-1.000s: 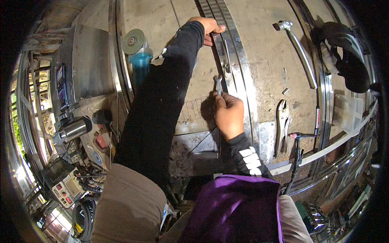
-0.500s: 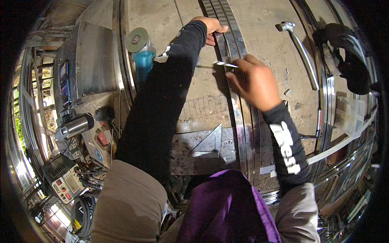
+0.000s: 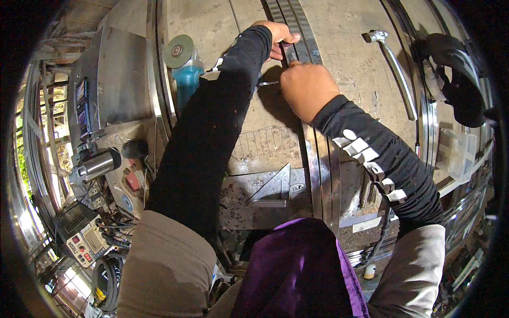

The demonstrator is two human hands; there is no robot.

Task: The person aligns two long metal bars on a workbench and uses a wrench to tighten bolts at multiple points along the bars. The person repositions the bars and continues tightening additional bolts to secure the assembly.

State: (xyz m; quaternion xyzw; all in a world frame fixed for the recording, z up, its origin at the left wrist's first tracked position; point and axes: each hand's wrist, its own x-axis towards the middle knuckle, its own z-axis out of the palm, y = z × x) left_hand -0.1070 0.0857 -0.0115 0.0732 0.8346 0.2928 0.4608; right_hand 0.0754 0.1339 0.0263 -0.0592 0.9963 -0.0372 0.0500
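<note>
- Workshop bench [image 3: 350,69], scuffed tan top w/ drawn lines [image 3: 268,143]; long metal bars [image 3: 322,175] run top to bottom approx. mid-view.
- L hand [image 3: 277,40]: thumb over bars' edge, fingers curled beside; looks to pinch it.
- R hand [image 3: 308,87]: closed fist over bars, just nearer body than L; grips thin shiny tool [image 3: 269,83], only end shows, pointing left.
- Progress (est.): bars laid out, L steadying, R tool work prob. under way; no finished result vis. Amt left: can't tell, fist covers the spot.
- Nearby: angle grinder [image 3: 185,82] left of L sleeve [image 3: 204,127]; hammer [image 3: 395,69] to right, idle; set square [image 3: 270,203] nearer body; welding mask [image 3: 461,79] far right; clear box [image 3: 458,151] below it; welder [image 3: 87,236] low left.
- In way: R sleeve [image 3: 382,153] hides bench to right; L sleeve covers bench betw. grinder & bars.
</note>
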